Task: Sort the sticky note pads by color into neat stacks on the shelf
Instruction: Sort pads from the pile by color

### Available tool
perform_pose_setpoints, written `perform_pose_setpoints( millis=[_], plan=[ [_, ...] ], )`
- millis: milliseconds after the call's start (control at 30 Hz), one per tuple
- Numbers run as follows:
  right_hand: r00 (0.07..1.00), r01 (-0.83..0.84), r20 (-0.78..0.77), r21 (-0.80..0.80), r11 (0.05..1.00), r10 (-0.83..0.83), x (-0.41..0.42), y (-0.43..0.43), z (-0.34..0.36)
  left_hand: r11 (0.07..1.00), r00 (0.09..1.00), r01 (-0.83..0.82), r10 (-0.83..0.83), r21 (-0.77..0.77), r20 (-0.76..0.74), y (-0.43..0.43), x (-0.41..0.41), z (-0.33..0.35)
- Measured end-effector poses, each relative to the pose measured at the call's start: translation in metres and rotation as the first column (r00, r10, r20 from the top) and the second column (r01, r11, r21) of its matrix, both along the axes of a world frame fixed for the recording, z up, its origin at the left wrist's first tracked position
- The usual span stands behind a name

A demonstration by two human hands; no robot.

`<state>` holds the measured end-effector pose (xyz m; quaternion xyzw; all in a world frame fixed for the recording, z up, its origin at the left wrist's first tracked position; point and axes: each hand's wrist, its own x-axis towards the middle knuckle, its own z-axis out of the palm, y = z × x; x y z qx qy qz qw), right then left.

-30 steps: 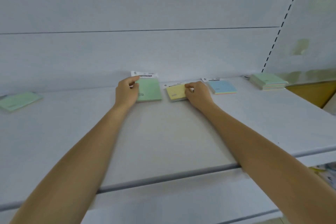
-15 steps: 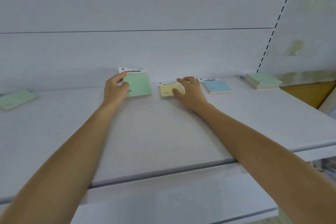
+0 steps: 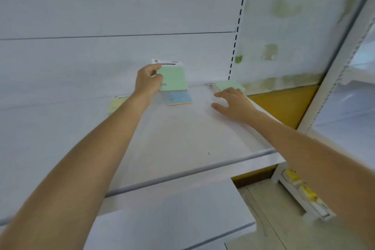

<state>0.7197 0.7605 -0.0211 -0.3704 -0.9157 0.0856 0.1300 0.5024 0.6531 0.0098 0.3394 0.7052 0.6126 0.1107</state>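
Observation:
My left hand grips a green sticky note pad with a white header card, held tilted above the white shelf. Just below it a blue pad lies flat on the shelf. A yellow pad lies to the left, partly hidden behind my left forearm. My right hand is spread open, palm down, holding nothing, just in front of a stack of green pads at the shelf's back right corner.
The shelf has a white back panel and a slotted upright at the right. A rounded rail runs along its front edge, with another shelf below. Right of the unit are a yellow panel and a white rack.
The view has swung right. My left hand has lifted the green pad and carried it rightward over the blue pad. My right hand has left the yellow pad and moved to the green stack.

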Motion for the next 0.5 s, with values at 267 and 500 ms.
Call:
perform_pose_setpoints(
  millis=[267, 500],
  plan=[
    [0.992, 0.079, 0.105, -0.062, 0.995, -0.073, 0.045, 0.033, -0.014, 0.998, 0.997, 0.067, -0.066, -0.019, 0.033, 0.107, 0.081, -0.015],
    [0.997, 0.061, 0.044, -0.066, 0.996, -0.058, 0.046, 0.036, -0.018, 0.968, 0.979, 0.081, -0.121, -0.237, -0.161, 0.144, 0.104, -0.018]
  ],
)
